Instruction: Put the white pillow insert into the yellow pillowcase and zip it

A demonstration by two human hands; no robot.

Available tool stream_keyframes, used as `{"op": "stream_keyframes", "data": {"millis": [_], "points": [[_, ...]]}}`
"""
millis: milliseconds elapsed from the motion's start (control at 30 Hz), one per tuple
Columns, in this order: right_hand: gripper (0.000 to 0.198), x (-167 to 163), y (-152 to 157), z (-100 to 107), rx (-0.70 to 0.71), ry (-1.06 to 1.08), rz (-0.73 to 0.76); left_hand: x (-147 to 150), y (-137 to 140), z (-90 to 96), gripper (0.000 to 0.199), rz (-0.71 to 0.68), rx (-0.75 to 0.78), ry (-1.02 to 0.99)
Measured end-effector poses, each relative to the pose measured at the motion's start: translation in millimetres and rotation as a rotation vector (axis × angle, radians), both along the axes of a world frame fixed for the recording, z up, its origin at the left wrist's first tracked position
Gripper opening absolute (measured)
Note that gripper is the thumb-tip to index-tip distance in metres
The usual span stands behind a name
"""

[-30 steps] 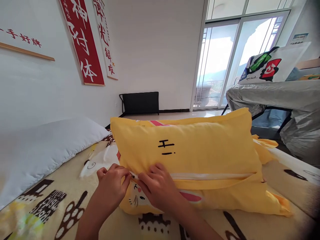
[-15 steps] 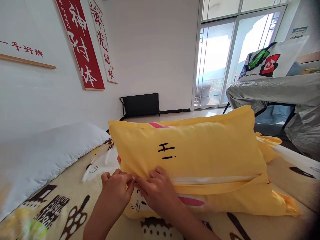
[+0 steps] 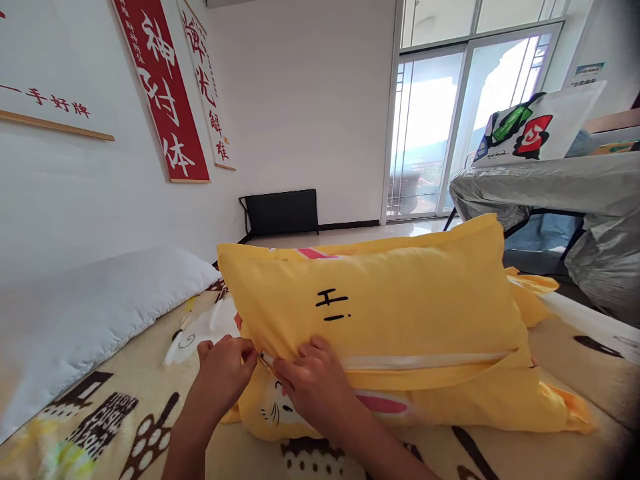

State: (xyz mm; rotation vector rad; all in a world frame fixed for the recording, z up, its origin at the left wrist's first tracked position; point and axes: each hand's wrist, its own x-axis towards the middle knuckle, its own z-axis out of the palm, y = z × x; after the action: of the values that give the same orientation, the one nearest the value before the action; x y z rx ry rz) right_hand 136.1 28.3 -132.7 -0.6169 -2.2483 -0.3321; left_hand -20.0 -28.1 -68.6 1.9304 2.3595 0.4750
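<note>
A plump yellow pillowcase (image 3: 420,300) with black "Hi" lettering stands on its long side before me. Along its lower part runs a pale zipper (image 3: 430,361), its left stretch partly covered by my fingers. My left hand (image 3: 225,367) is closed in a pinch at the zipper's left end, on what looks like the small zipper pull (image 3: 261,357). Beside it, my right hand (image 3: 317,380) grips the pillowcase edge just right of the pull, fingers curled on the fabric. Beneath lies more yellow fabric with a printed rabbit face (image 3: 277,405), partly behind my right hand.
A white pillow (image 3: 115,300) lies at the left on the patterned beige blanket (image 3: 150,400). At the back stands a folded black frame (image 3: 283,212). On the right, a table under a silvery cover (image 3: 550,187) carries a printed bag (image 3: 540,127). Scrolls (image 3: 173,93) hang on the wall.
My left hand has shifted slightly left along the zipper, away from my right hand, and a short stretch of zipper now shows between them. My right hand keeps its grip.
</note>
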Motion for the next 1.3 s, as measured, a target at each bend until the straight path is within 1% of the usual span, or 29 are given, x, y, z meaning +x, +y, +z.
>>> {"op": "stream_keyframes", "data": {"millis": [167, 333, 500, 633, 800, 933, 1067, 1133, 1233, 1300], "points": [[0.011, 1, 0, 1, -0.016, -0.030, 0.009, 4, 5, -6.0, 0.035, -0.004, 0.003, 0.057], [0.012, 0, 0, 1, -0.007, -0.004, 0.009, 10, 10, -11.8, 0.031, -0.086, -0.020, 0.031], [0.012, 0, 1, -2, 0.008, -0.008, -0.004, 11, 14, -13.4, 0.026, -0.030, -0.014, 0.023], [0.010, 1, 0, 0, -0.019, -0.041, -0.012, 11, 17, -11.1, 0.024, -0.032, -0.004, -0.018], [0.010, 2, -1, 4, -0.035, -0.057, 0.003, 5, 14, -9.1, 0.026, -0.002, 0.025, 0.015], [0.008, 3, 0, 4, -0.038, -0.083, 0.002, 0, 15, -10.9, 0.027, 0.017, 0.010, 0.009], [0.013, 4, -1, 4, -0.041, -0.077, 0.006, 2, 20, -12.3, 0.028, 0.033, 0.029, -0.021], [0.012, 4, -1, 5, -0.049, -0.079, 0.000, 4, 22, -12.7, 0.028, 0.048, 0.032, -0.032], [0.008, 3, 0, 4, -0.050, -0.083, -0.005, 4, 23, -11.7, 0.027, 0.040, 0.031, -0.028], [0.011, 3, 0, 5, -0.044, -0.062, -0.004, 1, 20, -9.1, 0.028, 0.020, 0.029, -0.038]]}}
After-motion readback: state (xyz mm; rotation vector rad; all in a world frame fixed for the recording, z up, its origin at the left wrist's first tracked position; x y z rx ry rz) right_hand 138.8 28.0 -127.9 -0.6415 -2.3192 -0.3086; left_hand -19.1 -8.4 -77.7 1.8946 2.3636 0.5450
